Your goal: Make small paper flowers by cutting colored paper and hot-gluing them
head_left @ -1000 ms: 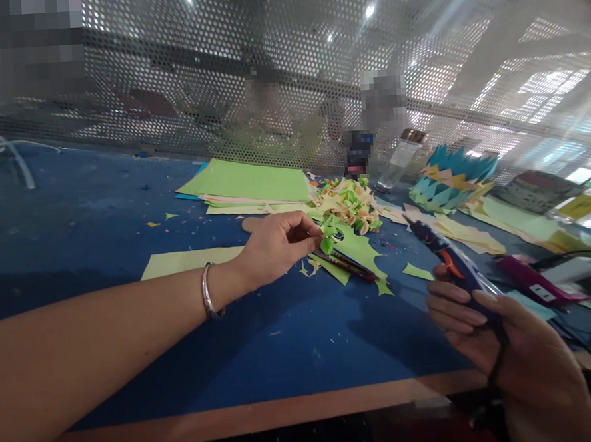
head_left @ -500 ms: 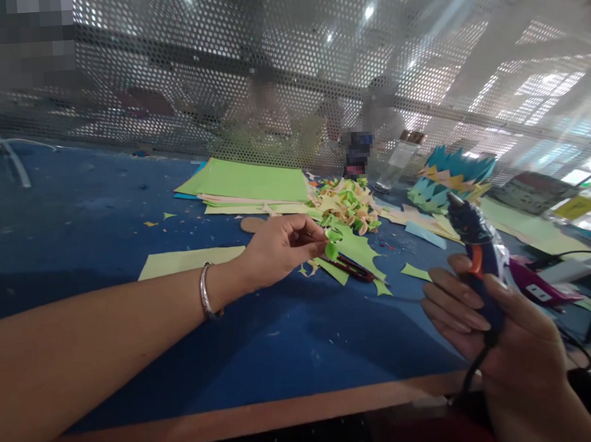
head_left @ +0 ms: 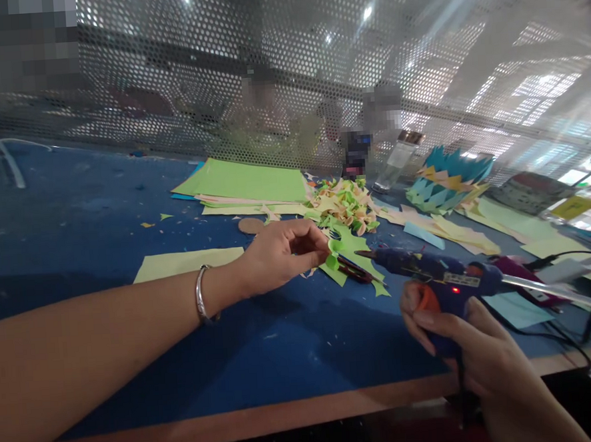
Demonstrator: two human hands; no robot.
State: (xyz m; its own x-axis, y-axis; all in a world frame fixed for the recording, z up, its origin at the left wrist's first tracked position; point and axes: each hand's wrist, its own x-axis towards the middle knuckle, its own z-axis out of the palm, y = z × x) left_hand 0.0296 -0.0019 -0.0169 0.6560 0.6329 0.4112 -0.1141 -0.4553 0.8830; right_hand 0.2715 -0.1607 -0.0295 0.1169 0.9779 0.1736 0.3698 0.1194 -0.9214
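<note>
Perforated screen (head_left: 167,89) spans the back, with blurred shapes behind it. In front of it, a blue tabletop (head_left: 264,363) with a brownish front edge, strewn with paper offcuts. Stacked sheets (head_left: 248,182), light green uppermost, lie near the screen, left of centre. Blue glue gun (head_left: 428,265) is at right of centre, above the tabletop, nozzle pointing left, clear stick projecting from its rear. Right hand (head_left: 457,334) grasps its handle, fingers curled at the orange trigger. Left hand (head_left: 287,253), silver bracelet (head_left: 200,293) at the wrist, reaches in from the left and pinches a small green paper piece (head_left: 332,247) between thumb and fingers, near mid-tabletop; nozzle tip just beside the piece, a narrow gap visible. Teal-and-yellow zigzag paper ring (head_left: 446,182) stands to the right, farther back; clear bottle (head_left: 397,161) to its left. Heap of green and cream curled cut-outs (head_left: 347,208) lies beyond the left hand's fingertips. Dark red tool (head_left: 352,271), type unclear, rests on green scrap just beside them. Brown disc (head_left: 250,226) lies behind the left hand. Smallest item noted: red light (head_left: 456,290), lit, on the gun's side.
</note>
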